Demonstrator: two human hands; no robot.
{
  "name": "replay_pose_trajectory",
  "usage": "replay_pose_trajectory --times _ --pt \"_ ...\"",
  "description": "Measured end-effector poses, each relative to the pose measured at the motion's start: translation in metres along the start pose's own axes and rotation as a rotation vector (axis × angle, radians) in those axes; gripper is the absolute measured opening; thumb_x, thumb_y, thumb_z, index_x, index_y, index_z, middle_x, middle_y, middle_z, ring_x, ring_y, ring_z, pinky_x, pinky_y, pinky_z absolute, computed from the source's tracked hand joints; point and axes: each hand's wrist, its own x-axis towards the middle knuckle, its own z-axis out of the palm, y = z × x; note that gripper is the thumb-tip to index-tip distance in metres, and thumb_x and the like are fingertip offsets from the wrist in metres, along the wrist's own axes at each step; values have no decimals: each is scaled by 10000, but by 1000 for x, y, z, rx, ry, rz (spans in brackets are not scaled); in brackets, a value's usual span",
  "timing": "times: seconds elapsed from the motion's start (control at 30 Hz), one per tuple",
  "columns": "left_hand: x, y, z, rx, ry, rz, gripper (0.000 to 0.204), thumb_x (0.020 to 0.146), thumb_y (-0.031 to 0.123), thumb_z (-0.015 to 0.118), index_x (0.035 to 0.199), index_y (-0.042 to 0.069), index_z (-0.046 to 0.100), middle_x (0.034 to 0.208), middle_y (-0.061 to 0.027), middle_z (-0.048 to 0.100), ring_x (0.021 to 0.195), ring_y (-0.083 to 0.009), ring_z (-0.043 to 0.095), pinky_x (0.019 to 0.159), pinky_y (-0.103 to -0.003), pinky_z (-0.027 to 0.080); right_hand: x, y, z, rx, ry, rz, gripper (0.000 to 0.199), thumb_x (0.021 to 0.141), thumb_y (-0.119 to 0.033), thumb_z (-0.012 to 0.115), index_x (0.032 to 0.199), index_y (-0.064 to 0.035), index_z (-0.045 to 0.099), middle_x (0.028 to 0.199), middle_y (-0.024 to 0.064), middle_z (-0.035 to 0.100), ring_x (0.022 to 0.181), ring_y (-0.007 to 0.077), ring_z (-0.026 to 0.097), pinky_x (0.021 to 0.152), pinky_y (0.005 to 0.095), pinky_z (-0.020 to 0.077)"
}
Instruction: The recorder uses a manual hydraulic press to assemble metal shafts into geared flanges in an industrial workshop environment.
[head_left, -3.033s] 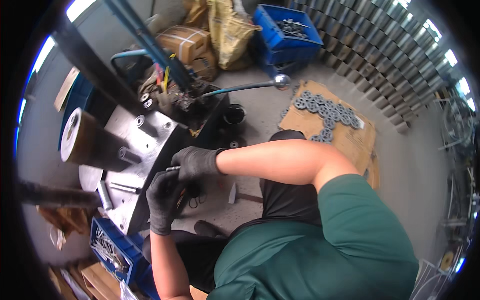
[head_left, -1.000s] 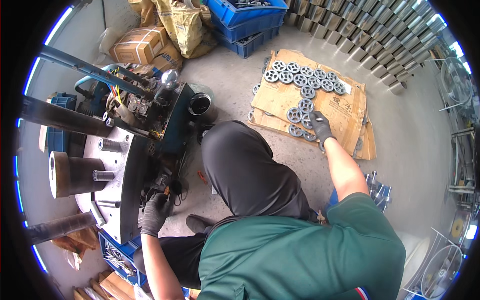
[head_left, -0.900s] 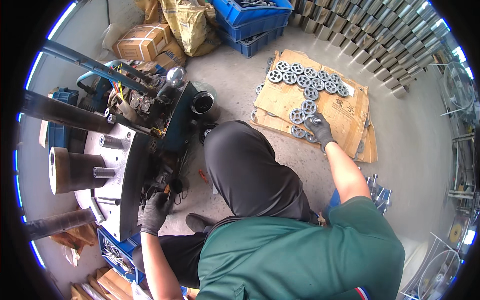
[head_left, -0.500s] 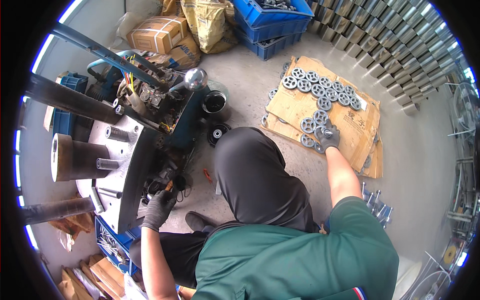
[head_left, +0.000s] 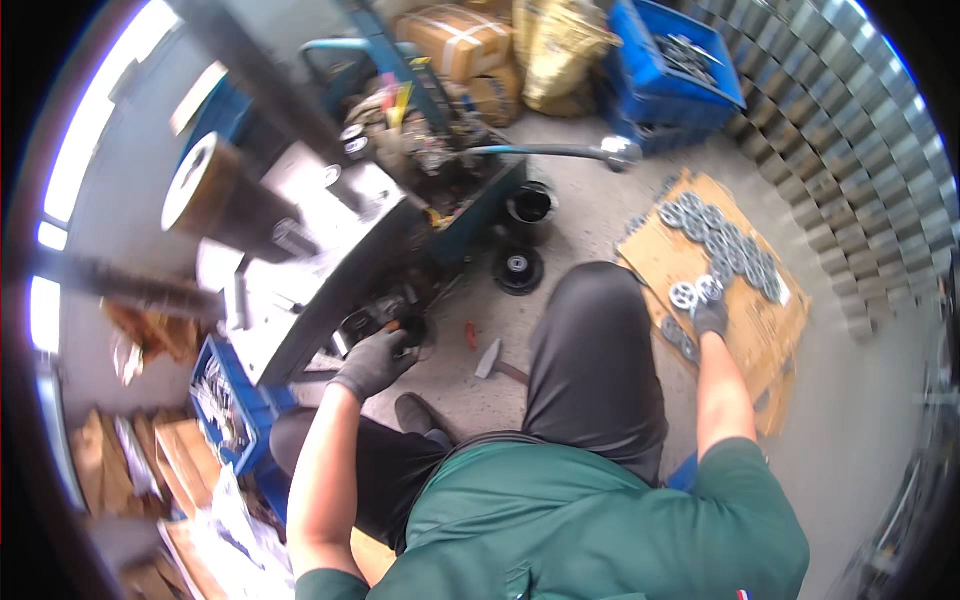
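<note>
R hand (head_left: pixel 710 318): fingers part-curled, tips at near edge of a grey spoked wheel (head_left: pixel 708 287) on the cardboard (head_left: pixel 766 335); blur hides the grip, can't tell if you've got hold of it. L hand (head_left: pixel 368 366): well left of cardboard, fingers loosely bent by a small brownish piece (head_left: pixel 393 326); can't tell if anything's held. 2nd wheel (head_left: pixel 684 296) just left of the first, also on cardboard. Wheel cluster (head_left: pixel 735 245) toward cardboard's far side. Step, prob.: handling a single wheel at cardboard, R hand only. Next move likely calls for thumb + fingers set firmly on the rim, w/o nudging its neighbour. Hammer (head_left: pixel 488 359) on floor left of cardboard; blue bin (head_left: pixel 690 96) beyond cardboard's far edge.
</note>
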Motion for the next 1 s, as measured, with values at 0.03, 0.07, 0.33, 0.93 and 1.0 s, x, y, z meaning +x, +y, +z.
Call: replay_pose_trajectory --times 0.03,0.07,0.33,0.93,1.0 --pt "-8 -7 1 26 12 -8 371 944 397 708 1098 59 704 1050 -214 706 1012 -414 691 873 -509 546 -7 -27 0 1 -44 99 530 965 -481 600 1335 -104 631 1235 255 708 1172 458 656 987 518 511" --pt "-31 -23 1 44 35 -58 385 955 420 687 1097 62 701 1052 -210 704 1022 -413 688 882 -514 543 -32 -102 -6 -63 -205 211 576 972 -531 585 1356 -102 615 1255 281 693 1185 474 649 994 524 511" --pt "-27 -16 1 46 81 -18 337 944 389 695 1099 93 732 1090 -184 696 1012 -397 694 885 -508 551 -26 -89 -53 -259 -180 38 641 908 -507 683 1401 -102 613 1284 243 704 1192 435 665 1009 505 509" --pt "-48 -31 -74 6 1047 -360 380 871 265 766 1203 98 688 1123 -167 678 1042 -355 677 911 -466 567 -72 82 -37 1295 -374 827 462 999 -460 516 1283 -132 674 1193 106 717 1077 292 692 933 443 566" --pt "-48 -43 -92 143 954 -522 412 851 268 760 1234 121 717 1181 -174 671 1143 -375 646 964 -474 558 -94 140 -77 1282 -341 827 440 991 -445 521 1250 -127 678 1157 112 718 1040 292 698 897 438 569"
